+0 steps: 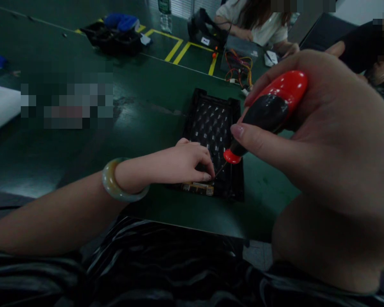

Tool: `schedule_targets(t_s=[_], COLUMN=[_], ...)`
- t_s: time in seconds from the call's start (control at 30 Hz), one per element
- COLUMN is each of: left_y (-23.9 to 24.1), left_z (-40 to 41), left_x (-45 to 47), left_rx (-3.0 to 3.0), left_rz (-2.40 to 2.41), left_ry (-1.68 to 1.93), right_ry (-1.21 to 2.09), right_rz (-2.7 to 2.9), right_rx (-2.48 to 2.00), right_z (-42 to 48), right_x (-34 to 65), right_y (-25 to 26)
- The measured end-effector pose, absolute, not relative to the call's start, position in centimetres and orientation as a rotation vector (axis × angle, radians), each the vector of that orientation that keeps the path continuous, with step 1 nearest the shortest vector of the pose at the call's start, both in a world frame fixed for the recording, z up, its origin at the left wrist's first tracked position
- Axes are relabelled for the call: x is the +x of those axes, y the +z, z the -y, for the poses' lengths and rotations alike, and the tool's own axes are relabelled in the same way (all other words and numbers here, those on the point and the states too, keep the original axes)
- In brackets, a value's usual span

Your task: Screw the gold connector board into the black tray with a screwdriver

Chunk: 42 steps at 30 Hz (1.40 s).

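My right hand (333, 140) is closed round the red and black handle of a screwdriver (269, 106), which is tilted with its thin shaft pointing down and left. The shaft reaches toward a black plastic panel (238, 179) with rows of small raised parts, lying on the table. My left hand (195, 162) rests over this panel's near part, thumb and forefinger pinched together beside the screwdriver's tip. Whatever those fingertips hold, if anything, is too small to see. A narrow orange-brown circuit board (198, 188) lies along the panel's near edge, just below my left fingers.
Farther back on the green table (147, 106) stand a black tray (112, 40) with a blue item, a water bottle (165, 17) and a grey box (240, 51) with coloured cables (241, 68). A person in white (269, 34) sits across the table. White sheeting (1, 106) lies left.
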<state>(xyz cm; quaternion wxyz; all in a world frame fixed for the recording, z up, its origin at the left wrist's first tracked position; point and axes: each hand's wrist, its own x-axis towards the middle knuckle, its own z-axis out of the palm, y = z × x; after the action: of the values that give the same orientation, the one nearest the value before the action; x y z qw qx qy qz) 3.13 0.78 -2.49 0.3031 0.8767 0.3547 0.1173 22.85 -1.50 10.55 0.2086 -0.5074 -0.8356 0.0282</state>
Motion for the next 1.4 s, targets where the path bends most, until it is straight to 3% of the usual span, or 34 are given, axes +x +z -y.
schedule_targets(t_s=[1.4], left_y=[-2.7], left_z=[-0.6], left_x=[3.6], left_rx=[2.297], left_rz=[-0.939], left_ry=[0.325], right_ry=[0.036], right_rz=[2.368], right_rx=[-1.388], right_z=[2.2], right_x=[23.3], right_y=[10.9])
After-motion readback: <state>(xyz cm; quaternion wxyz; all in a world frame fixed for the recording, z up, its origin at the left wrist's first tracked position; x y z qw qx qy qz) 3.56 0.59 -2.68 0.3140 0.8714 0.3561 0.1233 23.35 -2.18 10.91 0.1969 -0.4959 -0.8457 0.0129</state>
